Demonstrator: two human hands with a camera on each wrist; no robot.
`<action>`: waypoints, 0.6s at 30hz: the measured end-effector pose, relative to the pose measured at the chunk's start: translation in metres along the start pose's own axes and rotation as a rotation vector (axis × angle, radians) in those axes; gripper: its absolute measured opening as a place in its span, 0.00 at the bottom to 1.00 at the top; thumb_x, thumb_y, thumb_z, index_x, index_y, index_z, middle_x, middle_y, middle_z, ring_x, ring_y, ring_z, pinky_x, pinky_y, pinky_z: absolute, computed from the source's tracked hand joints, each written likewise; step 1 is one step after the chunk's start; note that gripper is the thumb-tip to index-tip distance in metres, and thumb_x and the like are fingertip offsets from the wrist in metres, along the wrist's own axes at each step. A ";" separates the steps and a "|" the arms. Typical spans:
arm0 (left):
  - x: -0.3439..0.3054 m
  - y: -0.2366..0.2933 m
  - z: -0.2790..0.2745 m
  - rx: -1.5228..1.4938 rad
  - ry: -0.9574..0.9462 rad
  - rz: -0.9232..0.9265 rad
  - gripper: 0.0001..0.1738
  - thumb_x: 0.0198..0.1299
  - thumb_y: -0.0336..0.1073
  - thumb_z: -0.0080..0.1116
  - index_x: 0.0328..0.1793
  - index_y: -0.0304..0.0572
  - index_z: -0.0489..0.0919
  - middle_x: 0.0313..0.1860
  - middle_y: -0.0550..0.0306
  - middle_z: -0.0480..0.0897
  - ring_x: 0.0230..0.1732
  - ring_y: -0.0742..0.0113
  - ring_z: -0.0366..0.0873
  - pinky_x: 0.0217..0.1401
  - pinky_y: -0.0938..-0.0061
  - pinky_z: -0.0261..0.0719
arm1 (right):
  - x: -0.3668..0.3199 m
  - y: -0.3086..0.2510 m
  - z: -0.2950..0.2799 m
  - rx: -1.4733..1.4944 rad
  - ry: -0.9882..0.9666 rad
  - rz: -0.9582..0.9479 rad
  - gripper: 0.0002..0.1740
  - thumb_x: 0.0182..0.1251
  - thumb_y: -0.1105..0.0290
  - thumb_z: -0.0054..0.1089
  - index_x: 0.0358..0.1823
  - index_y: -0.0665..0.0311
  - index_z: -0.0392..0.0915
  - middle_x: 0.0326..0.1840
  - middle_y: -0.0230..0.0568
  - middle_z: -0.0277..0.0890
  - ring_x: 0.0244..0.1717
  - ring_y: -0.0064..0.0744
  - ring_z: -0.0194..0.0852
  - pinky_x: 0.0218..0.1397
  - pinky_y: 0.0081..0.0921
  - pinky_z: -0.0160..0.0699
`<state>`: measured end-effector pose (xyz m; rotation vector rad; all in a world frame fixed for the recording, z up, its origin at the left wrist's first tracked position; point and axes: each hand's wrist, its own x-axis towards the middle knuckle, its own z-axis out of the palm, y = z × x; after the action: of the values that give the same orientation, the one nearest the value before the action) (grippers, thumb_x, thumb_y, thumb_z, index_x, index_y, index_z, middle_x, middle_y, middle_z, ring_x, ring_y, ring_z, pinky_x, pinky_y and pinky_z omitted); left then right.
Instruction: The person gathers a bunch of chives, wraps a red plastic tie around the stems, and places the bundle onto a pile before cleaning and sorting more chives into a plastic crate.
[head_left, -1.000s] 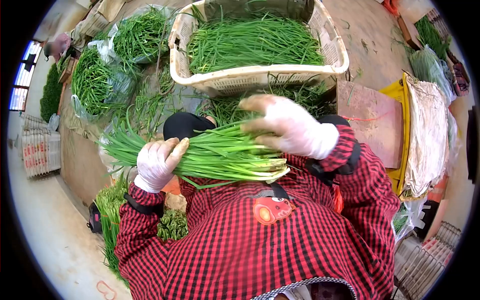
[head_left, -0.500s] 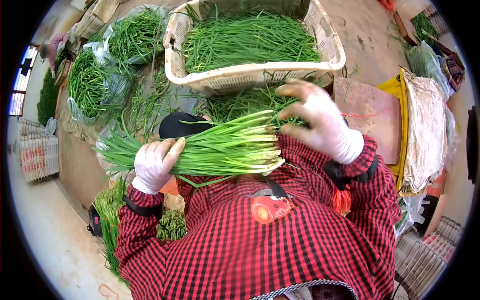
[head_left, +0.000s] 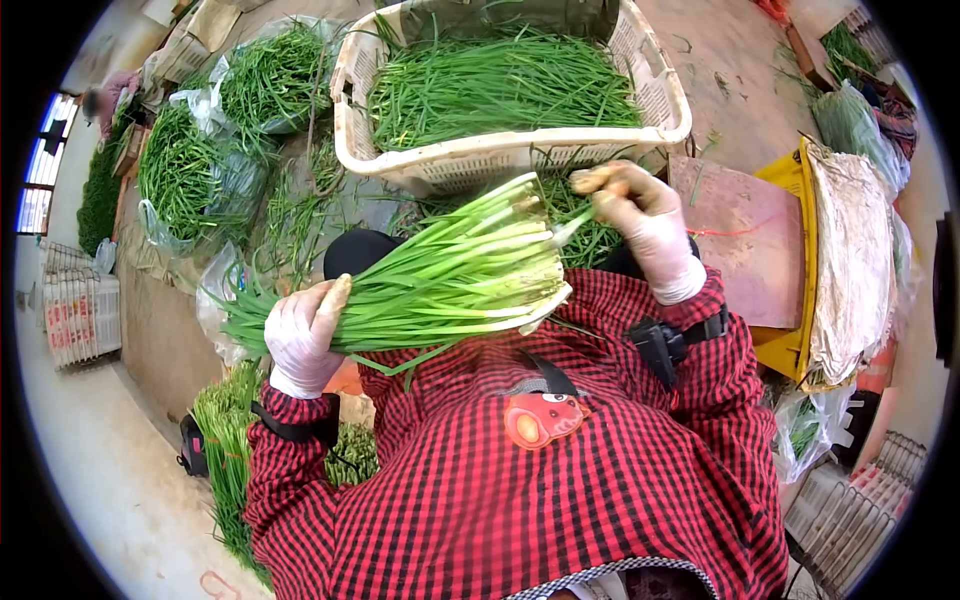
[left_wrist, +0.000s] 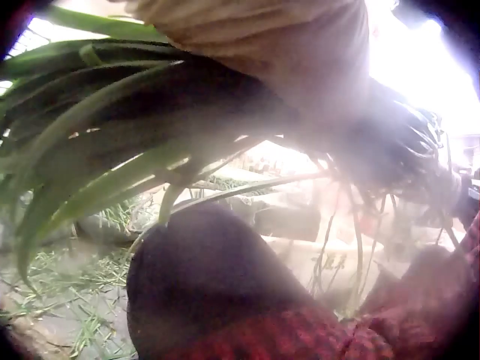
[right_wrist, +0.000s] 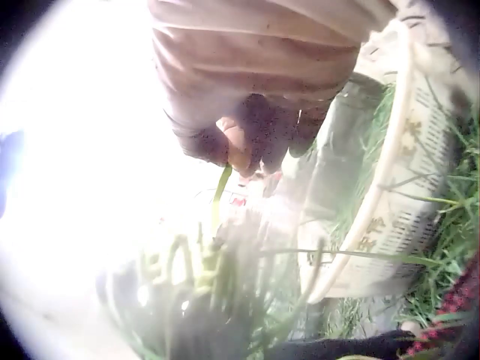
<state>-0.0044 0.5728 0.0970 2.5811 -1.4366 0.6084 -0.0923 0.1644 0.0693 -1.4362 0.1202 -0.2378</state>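
A bunch of garlic chives [head_left: 430, 270] lies across the lap, green leaf ends to the left, pale cut ends fanned out to the right. The left hand [head_left: 305, 330], in a whitish glove, grips the bunch around its leafy part; the left wrist view has long leaves [left_wrist: 82, 150] drooping below that hand. Just beyond the pale ends, the gloved right hand [head_left: 645, 225] has curled fingers with brown-stained tips. Those fingers pinch a thin chive strand [right_wrist: 222, 191], which runs down toward the bunch in the right wrist view.
Ahead stands a white plastic crate [head_left: 520, 142] filled with chives. Plastic bags of chives [head_left: 185, 165] sit at the far left, and loose leaves litter the floor. A board [head_left: 735, 240] and a yellow crate [head_left: 790, 350] draped with sacking stand on the right.
The right hand drew away from the bunch to the right, its spread fingers closing on a thin strand. The bunch's pale ends now fan wider and tilt upward, with the left hand still gripping it.
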 end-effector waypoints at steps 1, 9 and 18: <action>-0.001 -0.002 -0.002 -0.002 0.000 -0.003 0.31 0.57 0.38 0.67 0.70 0.47 0.77 0.50 0.53 0.85 0.44 0.52 0.84 0.48 0.61 0.80 | 0.000 0.008 -0.013 0.018 0.034 -0.017 0.03 0.70 0.76 0.62 0.35 0.65 0.80 0.49 0.38 0.85 0.49 0.22 0.78 0.55 0.23 0.77; -0.002 -0.005 -0.002 0.123 -0.011 0.038 0.31 0.55 0.35 0.66 0.68 0.51 0.77 0.49 0.54 0.85 0.43 0.54 0.84 0.45 0.61 0.80 | -0.040 0.026 0.009 0.209 -0.416 0.237 0.55 0.70 0.70 0.69 0.88 0.44 0.37 0.83 0.41 0.52 0.74 0.39 0.66 0.49 0.29 0.90; 0.000 -0.008 -0.013 0.177 0.025 0.040 0.28 0.57 0.32 0.65 0.67 0.53 0.78 0.51 0.61 0.84 0.44 0.60 0.82 0.46 0.64 0.80 | -0.061 0.017 0.026 0.159 -0.222 0.513 0.16 0.82 0.63 0.54 0.55 0.69 0.82 0.24 0.30 0.80 0.18 0.18 0.71 0.22 0.18 0.70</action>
<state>-0.0014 0.5814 0.1092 2.6702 -1.4925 0.8053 -0.1442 0.2058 0.0526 -1.2191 0.2758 0.3256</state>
